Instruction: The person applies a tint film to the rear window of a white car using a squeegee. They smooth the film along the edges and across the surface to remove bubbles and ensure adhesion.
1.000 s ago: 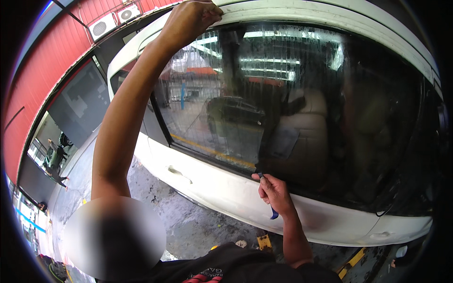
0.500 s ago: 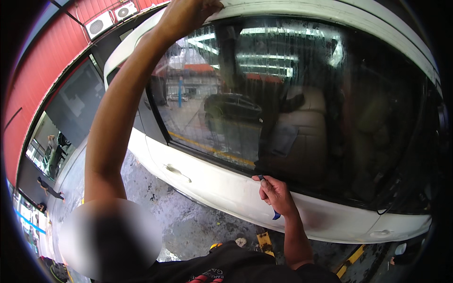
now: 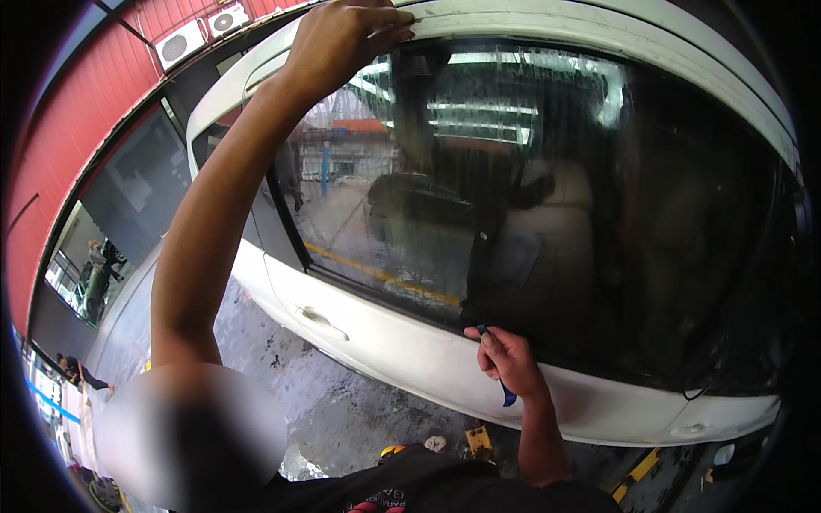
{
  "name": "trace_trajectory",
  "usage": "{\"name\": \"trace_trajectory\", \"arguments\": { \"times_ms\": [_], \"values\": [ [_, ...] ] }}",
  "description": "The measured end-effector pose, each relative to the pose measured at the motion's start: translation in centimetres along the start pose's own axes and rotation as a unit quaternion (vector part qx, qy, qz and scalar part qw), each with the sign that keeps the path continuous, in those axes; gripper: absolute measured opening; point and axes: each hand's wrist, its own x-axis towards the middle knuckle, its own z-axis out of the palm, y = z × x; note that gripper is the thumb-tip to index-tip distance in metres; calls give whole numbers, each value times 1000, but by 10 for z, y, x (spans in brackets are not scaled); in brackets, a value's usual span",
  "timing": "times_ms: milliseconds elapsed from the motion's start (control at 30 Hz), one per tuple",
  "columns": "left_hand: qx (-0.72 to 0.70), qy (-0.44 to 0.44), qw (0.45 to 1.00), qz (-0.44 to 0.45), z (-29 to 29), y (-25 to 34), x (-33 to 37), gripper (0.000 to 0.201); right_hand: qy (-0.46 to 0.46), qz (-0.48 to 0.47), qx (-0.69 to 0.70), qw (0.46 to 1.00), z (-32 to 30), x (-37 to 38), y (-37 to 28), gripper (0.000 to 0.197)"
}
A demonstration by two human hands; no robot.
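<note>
A white car stands in front of me, its dark side window streaked with moisture. At the top, my left hand reaches up to the white roof edge above the window. Its fingers are bent together there; what they pinch, if anything, is hidden. My right hand is at the lower window edge, closed around a thin blue strip-like tool. One end of this tool shows by the thumb, close to the black window trim, and its other end sticks out below the fist.
The car's door handle lies left of my right hand. Behind the left side is a red-walled building with air-conditioner units. A person is at the far left. Wet dark floor with yellow markings runs below the car.
The view has shifted slightly, and more of my left hand shows at the roof edge. My right hand, still holding the blue tool, appears a little lower and farther right.
</note>
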Motion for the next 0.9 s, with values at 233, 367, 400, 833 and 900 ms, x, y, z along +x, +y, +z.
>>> {"name": "trace_trajectory", "arguments": {
  "times_ms": [233,367,400,833,900],
  "values": [
    [-34,6,999,-42,-1,6,7,12,-44,-25,5,999,-6,-5,7,42],
    [35,34,999,5,5,5,6,8,-72,-24,44,996,-12,-3,9,44],
    [39,39,998,3,7,4,5,7,-81,-19,52,995,-13,-2,10,45],
    [107,3,992,60,8,6,5,9,-75,-30,40,996,-16,2,7,40],
    [98,1,994,56,7,11,11,13,-73,-37,44,996,-17,0,9,39]
  ]
}}
